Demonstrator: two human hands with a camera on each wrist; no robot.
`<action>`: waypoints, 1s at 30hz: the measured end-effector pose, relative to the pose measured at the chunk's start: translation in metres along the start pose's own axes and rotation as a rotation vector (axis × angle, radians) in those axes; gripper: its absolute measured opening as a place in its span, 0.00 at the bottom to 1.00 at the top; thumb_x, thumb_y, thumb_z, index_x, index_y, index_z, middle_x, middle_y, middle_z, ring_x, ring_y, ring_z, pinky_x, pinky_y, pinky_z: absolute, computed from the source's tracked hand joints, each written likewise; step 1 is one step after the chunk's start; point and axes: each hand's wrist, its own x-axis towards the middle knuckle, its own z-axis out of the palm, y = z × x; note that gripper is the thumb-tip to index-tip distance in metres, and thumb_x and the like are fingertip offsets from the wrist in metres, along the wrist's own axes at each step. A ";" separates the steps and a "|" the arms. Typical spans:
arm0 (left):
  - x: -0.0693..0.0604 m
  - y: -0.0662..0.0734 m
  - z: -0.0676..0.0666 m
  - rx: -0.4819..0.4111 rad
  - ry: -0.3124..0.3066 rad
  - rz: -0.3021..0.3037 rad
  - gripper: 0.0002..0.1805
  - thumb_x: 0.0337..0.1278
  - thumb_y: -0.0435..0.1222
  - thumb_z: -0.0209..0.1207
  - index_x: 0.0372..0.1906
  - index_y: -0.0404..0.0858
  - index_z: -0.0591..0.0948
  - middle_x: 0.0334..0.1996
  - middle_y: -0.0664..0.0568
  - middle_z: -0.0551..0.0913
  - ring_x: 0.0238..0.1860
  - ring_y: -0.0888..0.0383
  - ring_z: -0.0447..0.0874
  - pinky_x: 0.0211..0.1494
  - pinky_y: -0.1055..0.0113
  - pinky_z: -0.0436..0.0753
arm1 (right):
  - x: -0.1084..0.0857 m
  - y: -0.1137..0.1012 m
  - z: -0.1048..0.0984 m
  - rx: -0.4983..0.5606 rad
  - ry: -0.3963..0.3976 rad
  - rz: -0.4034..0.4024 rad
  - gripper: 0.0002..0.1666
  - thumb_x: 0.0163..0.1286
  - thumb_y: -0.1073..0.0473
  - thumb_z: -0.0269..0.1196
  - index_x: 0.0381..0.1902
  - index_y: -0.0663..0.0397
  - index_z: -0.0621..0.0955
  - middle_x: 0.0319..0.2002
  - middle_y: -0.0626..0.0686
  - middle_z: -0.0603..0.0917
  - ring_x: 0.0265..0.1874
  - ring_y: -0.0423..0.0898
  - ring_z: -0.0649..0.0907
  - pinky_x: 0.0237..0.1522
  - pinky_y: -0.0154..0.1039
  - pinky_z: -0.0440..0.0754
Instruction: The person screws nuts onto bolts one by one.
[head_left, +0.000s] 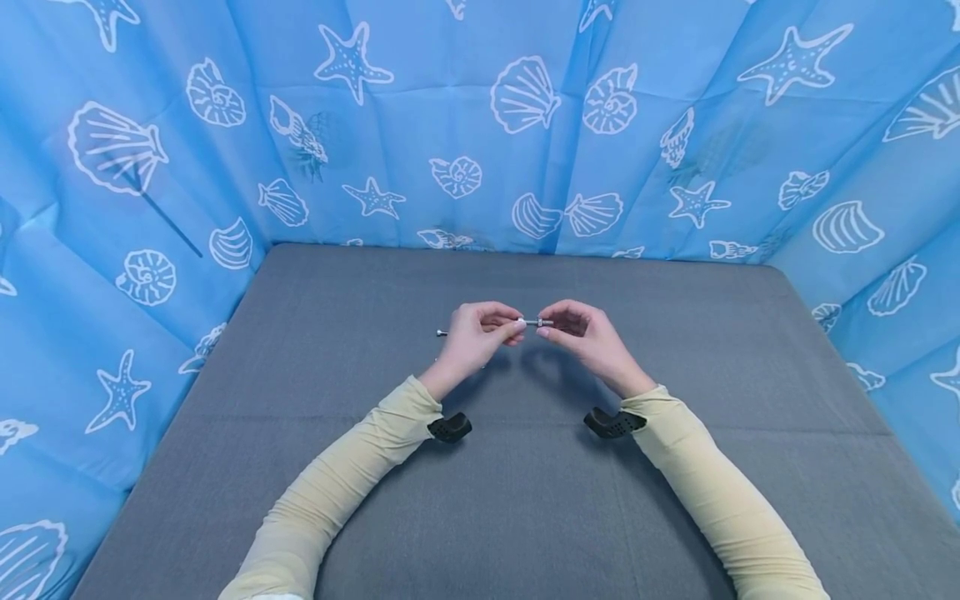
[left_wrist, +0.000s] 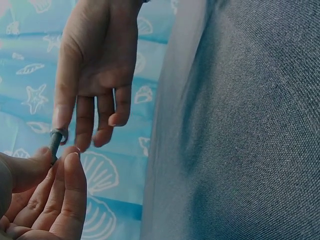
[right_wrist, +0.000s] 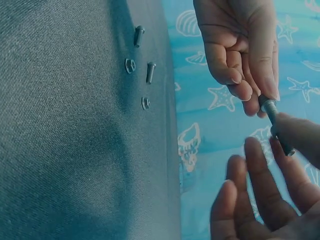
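While one slim silver metal bolt (head_left: pixel 531 322) already carries a small silver metal nut (head_left: pixel 540 322), two more pairs lie unjoined.
Head view: this held bolt is raised over the grey cloth-covered counter (head_left: pixel 510 500), the left hand's (head_left: pixel 474 337) grip pinching its head end and the right hand's (head_left: pixel 596 337) pinching the nut; left of the held bolt, past the left hand, one loose bolt (head_left: pixel 442 333) shows. Left wrist view: the nut sits around the held bolt's shank, at the right thumb. Right wrist view: thread shows between the hands, so the nut seems not run up to the head; two loose nuts (right_wrist: pixel 130 65) and two loose bolts lie well apart from the held bolt, apparently still to be paired.
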 end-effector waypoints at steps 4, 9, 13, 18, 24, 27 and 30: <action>0.000 0.001 0.000 0.008 0.004 0.001 0.09 0.58 0.32 0.63 0.41 0.29 0.83 0.34 0.37 0.85 0.32 0.54 0.87 0.39 0.55 0.87 | 0.001 0.000 -0.001 -0.009 0.000 0.042 0.20 0.68 0.52 0.63 0.49 0.62 0.79 0.45 0.57 0.82 0.46 0.57 0.79 0.50 0.50 0.80; 0.000 0.001 0.000 0.016 0.004 0.012 0.10 0.59 0.32 0.63 0.41 0.28 0.83 0.33 0.39 0.86 0.32 0.55 0.87 0.37 0.61 0.87 | 0.000 0.000 0.000 0.000 -0.001 -0.007 0.20 0.66 0.57 0.65 0.51 0.62 0.78 0.48 0.58 0.80 0.48 0.51 0.80 0.50 0.41 0.80; -0.002 0.003 0.001 0.011 -0.002 0.007 0.10 0.59 0.30 0.62 0.42 0.25 0.82 0.34 0.36 0.85 0.33 0.50 0.87 0.40 0.56 0.87 | -0.001 -0.002 0.000 -0.030 0.008 0.008 0.20 0.67 0.53 0.65 0.49 0.64 0.80 0.44 0.56 0.82 0.45 0.56 0.80 0.47 0.44 0.81; -0.009 0.023 0.001 0.027 -0.006 0.012 0.09 0.60 0.26 0.60 0.42 0.22 0.81 0.34 0.33 0.84 0.35 0.45 0.87 0.40 0.53 0.86 | -0.001 -0.003 0.001 -0.018 0.014 0.005 0.20 0.66 0.55 0.66 0.50 0.62 0.79 0.47 0.60 0.81 0.47 0.52 0.80 0.51 0.43 0.80; -0.013 0.033 0.001 0.040 0.004 0.007 0.08 0.60 0.26 0.60 0.41 0.23 0.81 0.33 0.37 0.85 0.34 0.46 0.87 0.39 0.56 0.87 | -0.001 -0.002 0.002 -0.022 0.001 0.024 0.19 0.67 0.56 0.65 0.49 0.64 0.80 0.45 0.59 0.82 0.45 0.50 0.81 0.49 0.45 0.81; -0.013 0.033 0.000 0.031 0.007 0.003 0.08 0.60 0.26 0.60 0.41 0.23 0.81 0.33 0.36 0.85 0.35 0.44 0.86 0.40 0.54 0.86 | 0.000 -0.002 0.002 -0.038 0.001 0.051 0.20 0.67 0.53 0.64 0.51 0.61 0.80 0.47 0.57 0.82 0.45 0.49 0.81 0.49 0.46 0.80; -0.014 0.033 0.000 0.023 -0.001 0.008 0.09 0.60 0.26 0.60 0.42 0.21 0.80 0.34 0.33 0.84 0.36 0.41 0.86 0.41 0.51 0.86 | 0.000 -0.002 0.002 -0.005 0.005 0.022 0.20 0.66 0.58 0.65 0.53 0.62 0.78 0.50 0.61 0.80 0.47 0.49 0.80 0.50 0.41 0.80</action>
